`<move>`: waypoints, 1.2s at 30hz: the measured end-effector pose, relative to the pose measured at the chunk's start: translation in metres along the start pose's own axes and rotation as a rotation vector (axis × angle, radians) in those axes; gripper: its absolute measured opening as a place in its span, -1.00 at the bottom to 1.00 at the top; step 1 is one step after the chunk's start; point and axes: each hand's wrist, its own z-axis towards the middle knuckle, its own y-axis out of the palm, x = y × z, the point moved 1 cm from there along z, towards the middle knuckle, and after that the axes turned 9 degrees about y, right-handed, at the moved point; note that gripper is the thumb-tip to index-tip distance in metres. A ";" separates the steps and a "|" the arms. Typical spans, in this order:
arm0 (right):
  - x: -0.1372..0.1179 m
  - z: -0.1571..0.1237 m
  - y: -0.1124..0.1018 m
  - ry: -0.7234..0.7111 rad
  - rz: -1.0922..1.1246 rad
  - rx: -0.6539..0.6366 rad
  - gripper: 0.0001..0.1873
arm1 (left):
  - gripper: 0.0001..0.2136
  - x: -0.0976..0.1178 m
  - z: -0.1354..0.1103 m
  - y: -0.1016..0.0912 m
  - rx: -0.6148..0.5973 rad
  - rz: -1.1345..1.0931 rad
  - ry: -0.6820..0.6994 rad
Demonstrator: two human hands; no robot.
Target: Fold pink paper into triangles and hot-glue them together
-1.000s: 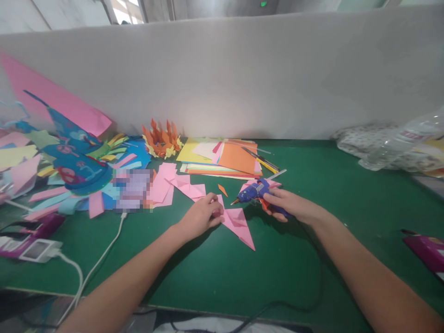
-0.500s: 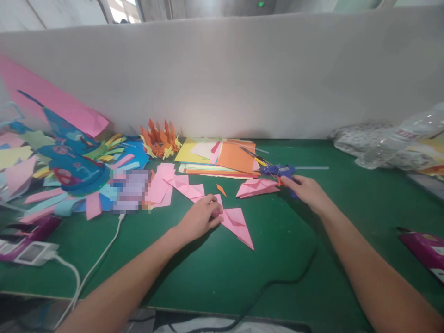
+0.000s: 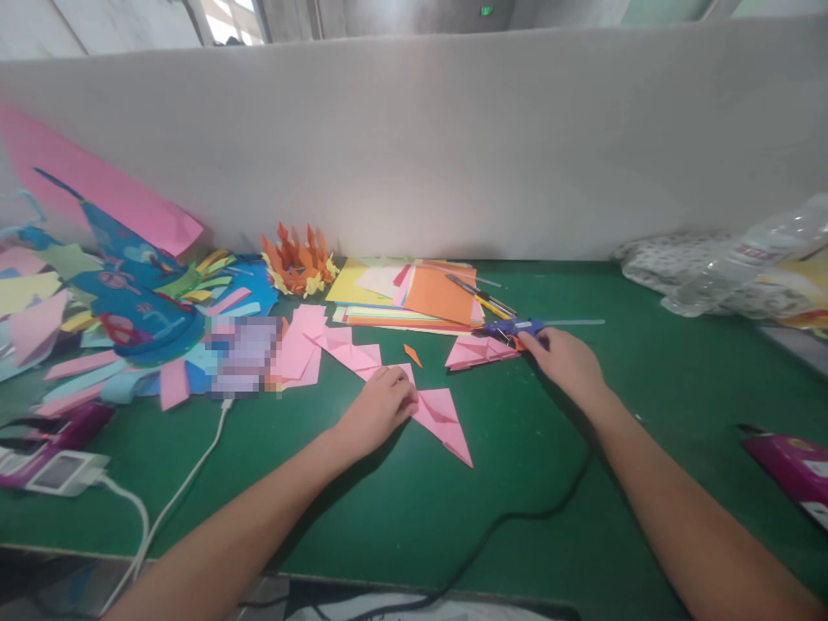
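Note:
My left hand (image 3: 383,404) rests on a zigzag chain of folded pink paper (image 3: 443,412), its fingers closed over the middle and hiding part of the folds. The chain's pointed end lies toward the front right. My right hand (image 3: 573,362) is wrapped around a blue hot glue gun (image 3: 523,327) with an orange trigger; a clear glue stick (image 3: 579,323) juts from its back. The nozzle points left, above a separate folded pink piece (image 3: 477,352). A small orange paper scrap (image 3: 412,354) lies between the two hands.
Behind are stacked coloured paper (image 3: 446,297), a yellow utility knife (image 3: 488,300) and an orange paper crown (image 3: 298,263). Blue cone hats (image 3: 146,310) crowd the left. A plastic bottle (image 3: 743,259) leans at right. A dark cord (image 3: 517,517) crosses the green table's front.
My right hand has brought the glue gun slightly nearer and tilted it, baring more of the utility knife. The left hand has shifted only a little on the pink chain.

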 end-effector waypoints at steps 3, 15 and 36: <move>-0.004 -0.004 -0.005 -0.060 0.002 0.175 -0.57 | -0.91 0.003 0.001 0.001 -0.001 -0.028 0.005; -0.049 -0.034 0.010 -0.693 0.139 -0.002 -0.58 | -0.80 0.005 0.003 -0.001 -0.038 -0.042 0.139; -0.055 -0.058 -0.023 -0.733 0.470 -0.065 -0.80 | -0.86 -0.004 0.005 -0.013 -0.146 -0.084 0.207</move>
